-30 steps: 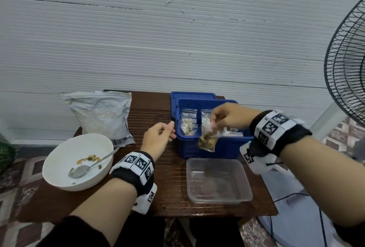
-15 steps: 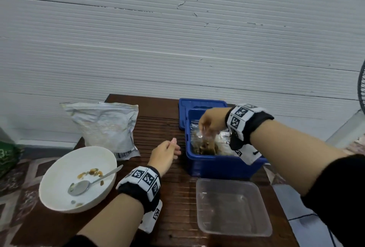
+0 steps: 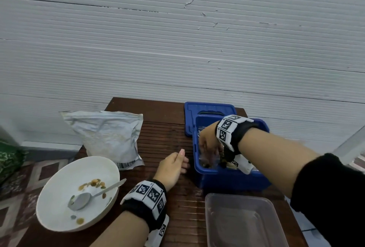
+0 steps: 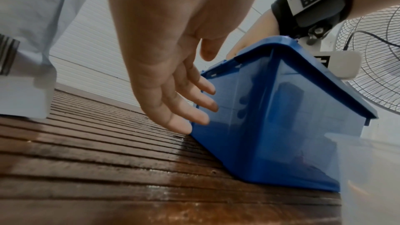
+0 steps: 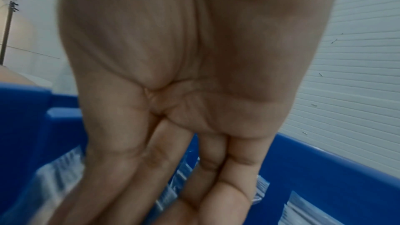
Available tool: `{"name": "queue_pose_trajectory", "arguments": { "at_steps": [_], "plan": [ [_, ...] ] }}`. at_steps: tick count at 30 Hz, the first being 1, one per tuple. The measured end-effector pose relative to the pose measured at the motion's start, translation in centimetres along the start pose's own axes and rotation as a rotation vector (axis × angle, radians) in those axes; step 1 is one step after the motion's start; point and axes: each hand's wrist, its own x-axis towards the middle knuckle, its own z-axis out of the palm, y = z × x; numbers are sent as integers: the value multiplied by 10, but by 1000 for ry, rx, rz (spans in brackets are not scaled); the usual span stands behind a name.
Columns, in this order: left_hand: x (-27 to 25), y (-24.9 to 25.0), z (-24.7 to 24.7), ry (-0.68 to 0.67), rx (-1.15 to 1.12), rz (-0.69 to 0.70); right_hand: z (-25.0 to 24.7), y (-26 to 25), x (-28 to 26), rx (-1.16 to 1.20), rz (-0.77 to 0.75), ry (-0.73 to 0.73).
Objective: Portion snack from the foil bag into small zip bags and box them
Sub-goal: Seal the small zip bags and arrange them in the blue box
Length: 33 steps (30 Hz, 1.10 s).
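Right hand (image 3: 207,144) reaches down inside the blue box (image 3: 233,177) at centre right of the head view, fingers extended among clear zip bags (image 5: 65,174); whether it grips one cannot be told. Left hand (image 3: 173,166) rests relaxed, fingers apart, fingertips (image 4: 194,117) just beside the box wall. Foil bag (image 3: 106,134) lies at upper left, above a white bowl (image 3: 59,187).

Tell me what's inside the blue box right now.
The right hand reaches into the blue box among clear zip bags, some with brown snack. The hand and wrist camera cover the rest; count unclear.
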Motion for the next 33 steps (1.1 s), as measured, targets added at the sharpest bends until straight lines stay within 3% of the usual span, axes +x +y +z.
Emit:
{"name": "queue_pose_trajectory", "arguments": {
  "at_steps": [7, 14, 26, 33],
  "plan": [
    [0, -3, 0, -16, 11, -40, 5, 2, 7, -119, 66, 158],
    [-6, 4, 1, -42, 34, -33, 10, 6, -9, -28, 29, 262],
    [-14, 32, -10, -22, 171, 65, 33, 37, -67, 463, -101, 436],
    [15, 83, -24, 21, 248, 127, 26, 82, -107, 840, -109, 566]
  ]
}}
